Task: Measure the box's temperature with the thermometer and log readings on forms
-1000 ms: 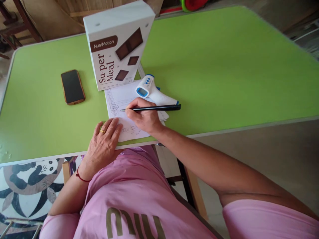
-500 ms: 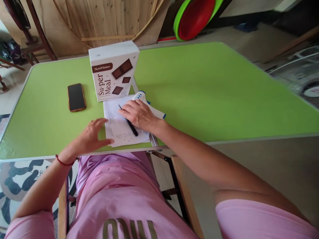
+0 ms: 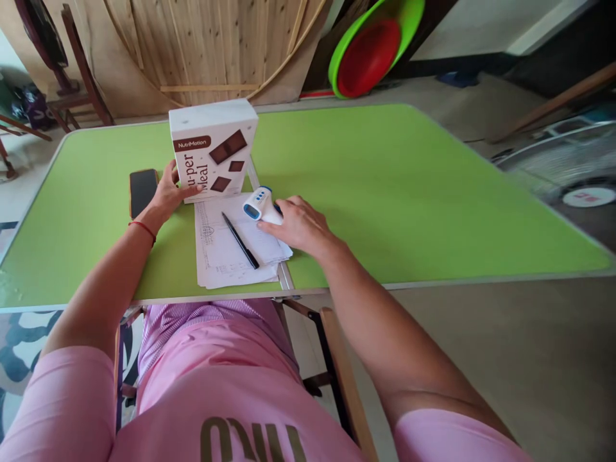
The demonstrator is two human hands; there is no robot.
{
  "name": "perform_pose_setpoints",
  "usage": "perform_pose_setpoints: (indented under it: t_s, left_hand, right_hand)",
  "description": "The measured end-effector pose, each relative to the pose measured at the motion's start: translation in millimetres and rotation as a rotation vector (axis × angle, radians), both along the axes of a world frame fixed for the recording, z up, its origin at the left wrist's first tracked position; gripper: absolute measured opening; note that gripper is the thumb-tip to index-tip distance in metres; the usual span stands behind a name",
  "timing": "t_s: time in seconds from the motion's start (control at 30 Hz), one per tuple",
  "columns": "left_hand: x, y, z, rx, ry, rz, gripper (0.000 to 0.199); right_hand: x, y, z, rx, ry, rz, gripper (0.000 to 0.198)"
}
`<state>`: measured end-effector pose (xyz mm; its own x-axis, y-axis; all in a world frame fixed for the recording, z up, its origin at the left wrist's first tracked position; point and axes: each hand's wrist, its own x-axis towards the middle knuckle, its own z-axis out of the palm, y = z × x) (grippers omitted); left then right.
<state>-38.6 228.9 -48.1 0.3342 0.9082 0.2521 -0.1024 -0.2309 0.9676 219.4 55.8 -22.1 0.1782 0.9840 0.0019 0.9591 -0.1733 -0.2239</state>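
My left hand (image 3: 167, 192) is at the lower left edge of a white NutriMotion box (image 3: 215, 138), its thumb across the front face and its fingers along the side. The box stands upright at the back of a stack of written papers (image 3: 219, 260). Wrapped round the handle of a white and blue infrared thermometer (image 3: 260, 201) is my right hand (image 3: 304, 226); the palm hides part of the handle. A black pen (image 3: 240, 240) lies slantwise on the papers, touched by neither hand. Left of the box, a phone (image 3: 141, 191) rests on the table, close to my left hand.
The green folding table (image 3: 385, 192) has a metal seam (image 3: 285, 277) running under the papers. Beyond it lean a wooden round panel (image 3: 206, 45) and green and red basins (image 3: 370, 54). A fan (image 3: 582, 186) stands past the table's right edge.
My left hand has moved forward from above the papers' left edge to the box. My right hand has shifted right, off the area over the pen, and closed round the thermometer, which is turned differently.
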Motion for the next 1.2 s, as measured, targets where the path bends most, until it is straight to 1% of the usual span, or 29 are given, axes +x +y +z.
perform_pose_setpoints:
  t_s: [0.1, 0.2, 0.3, 0.5, 0.6, 0.73, 0.87, 0.93, 1.0, 1.1, 1.2]
  left_hand:
    - [5, -3, -0.8, -0.014, -0.021, -0.014, 0.105]
    - [6, -3, 0.2, 0.012, -0.016, -0.019, 0.1]
    - [5, -3, 0.3, 0.037, 0.004, 0.009, 0.094]
    - [8, -7, -0.5, 0.073, -0.023, 0.062, 0.091]
    - [8, -8, 1.8, 0.094, -0.033, 0.094, 0.093]
    - [7, -8, 12.8, 0.175, -0.081, 0.125, 0.095]
    - [2, -13, 33.2, 0.23, -0.174, 0.152, 0.084]
    - [-5, -22, 43.0, 0.219, -0.184, 0.143, 0.082]
    - [-14, -38, 50.1, 0.173, -0.184, 0.129, 0.081]
    - [-31, -77, 55.3, 0.063, -0.171, 0.111, 0.072]
    - [-44, -123, 54.6, -0.069, -0.125, 0.092, 0.063]
  right_hand:
    - [-3, 1, -1, -0.015, -0.004, 0.004, 0.036]
    - [-5, 3, -3, -0.015, -0.011, -0.004, 0.035]
    - [-6, 5, -6, -0.012, -0.008, -0.043, 0.036]
    - [-11, 9, -13, 0.08, 0.033, -0.115, 0.036]
    - [-14, 12, -14, 0.089, 0.036, -0.142, 0.036]
    - [-14, 16, -11, 0.084, 0.032, -0.149, 0.04]
    - [-14, 18, -6, 0.043, 0.055, -0.157, 0.038]
    - [-15, 17, -6, 0.038, 0.068, -0.164, 0.039]
    - [-16, 16, -6, 0.059, 0.078, -0.185, 0.042]
    - [-16, 15, -4, 0.079, 0.097, -0.21, 0.042]
    - [-17, 16, 2, 0.058, 0.116, -0.212, 0.041]
